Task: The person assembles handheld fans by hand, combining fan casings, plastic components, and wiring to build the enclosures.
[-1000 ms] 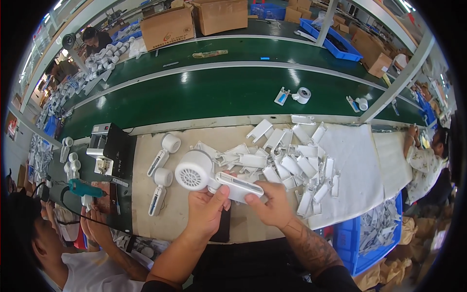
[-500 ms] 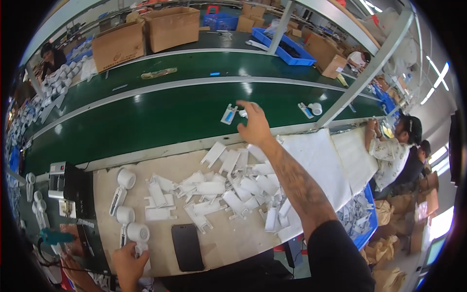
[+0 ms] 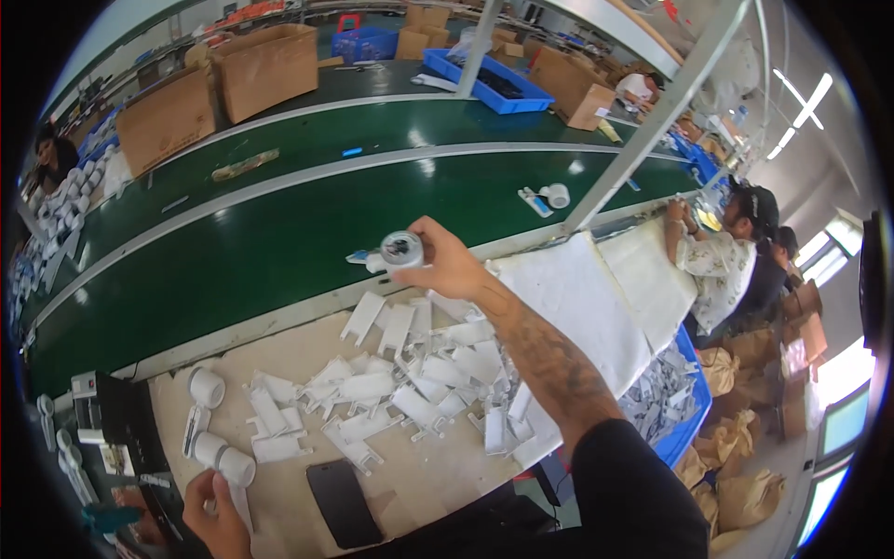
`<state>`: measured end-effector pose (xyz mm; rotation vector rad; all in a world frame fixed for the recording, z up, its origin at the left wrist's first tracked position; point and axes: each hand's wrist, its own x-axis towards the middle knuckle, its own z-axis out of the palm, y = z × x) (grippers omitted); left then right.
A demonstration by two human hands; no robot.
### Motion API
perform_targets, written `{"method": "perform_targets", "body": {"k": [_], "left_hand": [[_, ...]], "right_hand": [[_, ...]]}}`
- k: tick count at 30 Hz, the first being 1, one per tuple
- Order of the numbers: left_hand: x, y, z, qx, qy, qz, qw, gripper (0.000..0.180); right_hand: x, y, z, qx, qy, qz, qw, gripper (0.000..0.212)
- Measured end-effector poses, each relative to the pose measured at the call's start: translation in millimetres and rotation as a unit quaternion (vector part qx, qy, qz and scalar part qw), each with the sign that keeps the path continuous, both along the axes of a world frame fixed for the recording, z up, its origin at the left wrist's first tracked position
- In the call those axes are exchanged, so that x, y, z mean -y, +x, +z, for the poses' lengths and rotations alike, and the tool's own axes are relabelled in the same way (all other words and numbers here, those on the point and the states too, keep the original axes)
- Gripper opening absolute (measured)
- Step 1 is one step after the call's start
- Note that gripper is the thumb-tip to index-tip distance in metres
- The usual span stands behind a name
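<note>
My right hand (image 3: 438, 259) holds a white round-headed device (image 3: 402, 250) over the green conveyor's near edge, its round open end showing dark parts inside. A short handle with a blue patch points left from it. At the lower left, my left hand (image 3: 214, 515) is beside another white round-headed device (image 3: 235, 466), thumb and curled fingers apart; its handle lies partly hidden by the thumb. Just behind it is a similar white device (image 3: 206, 388) on the tan work surface. Many flat white plastic covers (image 3: 368, 387) lie heaped between my hands.
A black phone (image 3: 345, 504) lies near the front edge. Beyond the work surface runs the green conveyor (image 3: 279, 219), carrying another device (image 3: 556, 196). A metal post (image 3: 656, 116) rises at right, near a seated person (image 3: 722, 261). A blue bin (image 3: 694, 410) of parts stands below.
My right hand has picked up the device from the conveyor and drawn it nearer. My left hand's fingers have come off the other device's neck. The whole view has shifted.
</note>
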<state>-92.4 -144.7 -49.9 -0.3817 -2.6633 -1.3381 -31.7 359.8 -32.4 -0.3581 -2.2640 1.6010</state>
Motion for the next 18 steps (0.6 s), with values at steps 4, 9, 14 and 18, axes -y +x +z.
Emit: {"method": "perform_targets", "body": {"k": [4,9,14,18], "left_hand": [[-75.8,-3.0,26.2,0.189,0.255,-0.148,0.937,0.021],[-161.5,9.1,21.0,0.508,0.383,-0.317,0.703,0.058],[-155.4,50.7,13.3,0.651,0.466,-0.358,0.480,0.066],[-142.3,58.2,19.5,0.563,0.424,-0.308,0.639,0.040]], "right_hand": [[49.8,51.6,36.8,-0.041,-0.139,0.114,0.983,0.052],[107.6,83.3,49.6,0.001,-0.267,0.191,0.945,0.064],[139.3,105.7,56.3,0.047,-0.390,0.097,0.915,0.056],[149.9,124.1,49.1,-0.004,-0.294,0.195,0.936,0.060]]}}
